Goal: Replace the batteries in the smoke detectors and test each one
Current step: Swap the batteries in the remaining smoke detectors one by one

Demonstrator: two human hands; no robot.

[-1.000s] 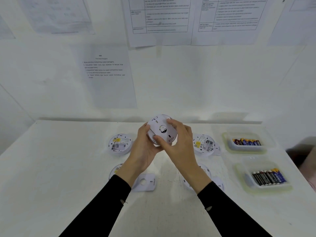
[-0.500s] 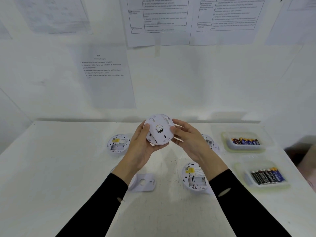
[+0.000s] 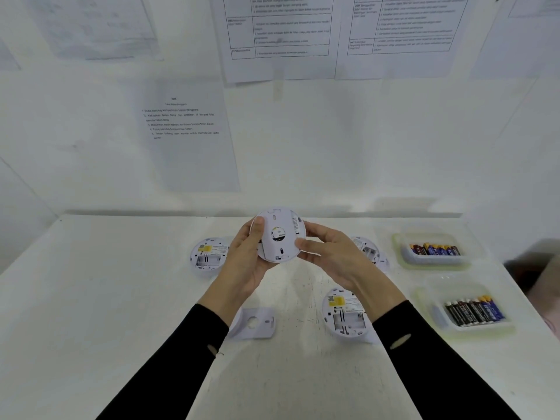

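Above the tabletop (image 3: 127, 298) centre, left hand (image 3: 247, 263) and right hand (image 3: 336, 256) both clamp one smoke detector (image 3: 280, 234). Along the right edge, far tray (image 3: 436, 266) and near tray (image 3: 472, 332) each contain batteries (image 3: 435, 249).

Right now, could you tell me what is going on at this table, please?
A person grips a smoke detector in the left hand and right hand above the table, its back towards the camera. Opened ones lie back-up: a left detector, a near detector, a far detector partly behind the right hand. A loose plate lies by the left sleeve; a far tray and near tray hold batteries.
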